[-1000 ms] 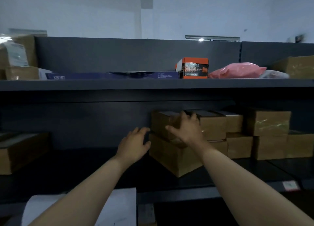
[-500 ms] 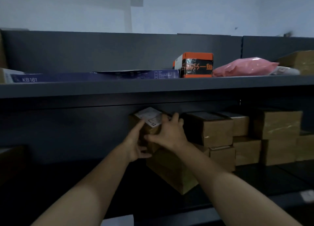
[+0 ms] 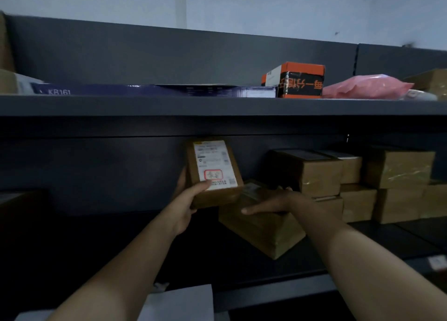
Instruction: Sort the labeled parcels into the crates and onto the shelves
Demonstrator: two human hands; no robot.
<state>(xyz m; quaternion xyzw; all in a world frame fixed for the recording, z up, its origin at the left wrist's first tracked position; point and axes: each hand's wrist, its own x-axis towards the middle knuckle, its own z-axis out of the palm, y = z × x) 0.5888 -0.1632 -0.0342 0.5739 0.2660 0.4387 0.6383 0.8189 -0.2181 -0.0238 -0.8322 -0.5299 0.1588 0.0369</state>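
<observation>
1. Head view, far left: a long flat blue carton already lies on the upper shelf, so that stretch looks sorted.
2. Centre-left: the left hand grips a small labelled parcel, with the thumb on the label face and the fingers behind. The parcel is held upright in the air in front of the lower bay, just beside the boxes there. I judge it is being read and is not yet placed.
3. Centre-right: the right hand lies palm down on a skewed brown box, thumb spread, fingers stretched across the top and clasping nothing. The box sits at an angle to its neighbours and probably wants squaring up.
4. Right: stacked brown boxes fill the lower bay in two tiers. Above them stand an orange-and-black box and a pink bag. Much is shelved, but no crates show, so I cannot tell how much remains.
5. Materials, in the same order:
   - The blue carton is thin, smooth printed card.
   - The parcel is a compact kraft block with a white label bearing a red-framed stamp.
   - The skewed box is matte cardboard with sharp corners.
   - The stacked boxes carry shiny clear tape.
   - The pink bag is soft, crinkled film, shaped like a pillow.
   - The shelf is dark, flat and matte.
</observation>
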